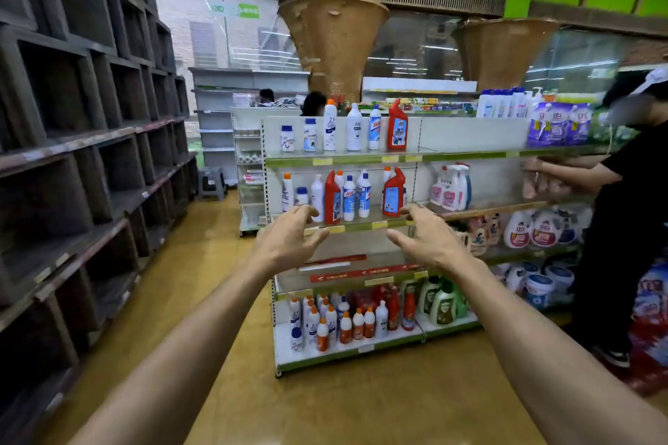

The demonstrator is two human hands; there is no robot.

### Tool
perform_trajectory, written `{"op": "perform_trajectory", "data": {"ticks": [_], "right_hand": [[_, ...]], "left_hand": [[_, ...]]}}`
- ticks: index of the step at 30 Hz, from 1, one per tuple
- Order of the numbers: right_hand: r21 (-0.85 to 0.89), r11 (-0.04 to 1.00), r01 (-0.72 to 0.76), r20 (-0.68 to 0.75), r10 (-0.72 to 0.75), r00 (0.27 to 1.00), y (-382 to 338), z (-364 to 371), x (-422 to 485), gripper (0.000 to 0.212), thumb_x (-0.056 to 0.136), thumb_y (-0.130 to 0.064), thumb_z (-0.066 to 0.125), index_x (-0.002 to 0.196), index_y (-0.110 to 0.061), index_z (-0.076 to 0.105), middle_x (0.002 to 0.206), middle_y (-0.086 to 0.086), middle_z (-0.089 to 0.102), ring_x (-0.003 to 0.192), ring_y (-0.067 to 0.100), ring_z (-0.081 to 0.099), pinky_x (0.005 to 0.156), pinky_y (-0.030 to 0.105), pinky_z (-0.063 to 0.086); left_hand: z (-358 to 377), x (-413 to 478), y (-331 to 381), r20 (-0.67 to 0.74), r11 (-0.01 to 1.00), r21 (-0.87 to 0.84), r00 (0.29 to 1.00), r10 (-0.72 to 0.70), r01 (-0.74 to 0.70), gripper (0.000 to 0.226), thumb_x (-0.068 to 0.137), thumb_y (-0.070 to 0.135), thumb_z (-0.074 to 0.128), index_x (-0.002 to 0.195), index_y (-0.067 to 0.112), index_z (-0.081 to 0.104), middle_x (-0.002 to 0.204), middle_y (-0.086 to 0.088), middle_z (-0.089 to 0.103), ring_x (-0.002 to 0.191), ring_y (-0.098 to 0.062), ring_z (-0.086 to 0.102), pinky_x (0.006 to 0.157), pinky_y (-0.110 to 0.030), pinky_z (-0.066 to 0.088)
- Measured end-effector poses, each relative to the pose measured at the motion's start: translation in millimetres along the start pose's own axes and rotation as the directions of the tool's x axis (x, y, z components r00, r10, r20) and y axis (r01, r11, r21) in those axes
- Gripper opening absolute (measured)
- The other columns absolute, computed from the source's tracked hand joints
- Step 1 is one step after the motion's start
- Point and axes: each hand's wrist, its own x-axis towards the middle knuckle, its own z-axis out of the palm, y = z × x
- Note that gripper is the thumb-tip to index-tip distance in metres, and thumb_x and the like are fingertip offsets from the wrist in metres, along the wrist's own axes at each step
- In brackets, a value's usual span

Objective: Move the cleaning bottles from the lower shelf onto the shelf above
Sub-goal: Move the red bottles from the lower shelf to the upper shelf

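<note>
Both hands are reaching toward the shelving unit, empty: the left hand [289, 235] and the right hand [426, 238] are each hanging with fingers spread apart, clamped on nothing, just in front of the lower shelf [361, 226] edge. The cleaning bottles on that shelf [343, 197] are standing between its left edge and its middle; I am counting about ten, two of them red, though some are overlapping. The shelf above [343, 160] is already carrying six bottles [345, 130], one red. Judging by this, the move looks partly done at most, with the whole lower row still waiting.
</note>
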Motion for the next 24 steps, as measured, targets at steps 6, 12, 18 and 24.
{"op": "perform_trajectory", "data": {"ticks": [6,12,18,24], "right_hand": [[0.049,0.999,0.003,0.009,-0.004,1.000,7,31,40,0.064,0.093,-0.050,0.058,0.145,-0.017,0.041,0.147,0.007,0.051,0.133,0.025,0.050,0.107,0.051,0.044],[0.064,0.998,0.006,0.006,-0.007,1.000,24,68,116,0.060,0.092,-0.051,0.057,0.140,-0.017,0.046,0.141,0.006,0.055,0.128,0.025,0.054,0.105,0.050,0.047],[0.064,0.998,-0.008,0.030,0.006,1.000,40,101,201,0.057,0.093,-0.048,0.058,0.139,-0.016,0.047,0.138,0.006,0.057,0.125,0.023,0.056,0.104,0.049,0.047],[0.134,0.991,-0.016,0.033,0.012,0.999,62,138,272,0.052,0.093,-0.041,0.060,0.137,-0.015,0.049,0.136,0.007,0.059,0.125,0.023,0.056,0.104,0.048,0.047]], "left_hand": [[30,38,-22,-0.024,0.988,-0.151,0.999,-0.049,0.045,0.046,0.095,0.044,0.058,0.132,0.018,0.054,0.127,0.000,0.064,0.107,-0.015,0.062,0.093,-0.039,0.054],[70,109,-56,-0.046,0.979,-0.203,0.998,-0.032,0.022,0.046,0.094,0.045,0.059,0.131,0.018,0.054,0.124,-0.001,0.066,0.098,-0.014,0.063,0.088,-0.039,0.056],[101,197,-94,-0.032,0.979,-0.205,0.999,-0.019,0.012,0.045,0.095,0.041,0.059,0.132,0.015,0.056,0.124,-0.001,0.066,0.091,-0.011,0.059,0.078,-0.025,0.046],[143,275,-117,-0.037,0.955,-0.296,0.999,-0.009,-0.002,0.036,0.095,0.034,0.061,0.124,0.013,0.059,0.114,-0.001,0.068,0.096,-0.013,0.060,0.083,-0.028,0.049]]}}
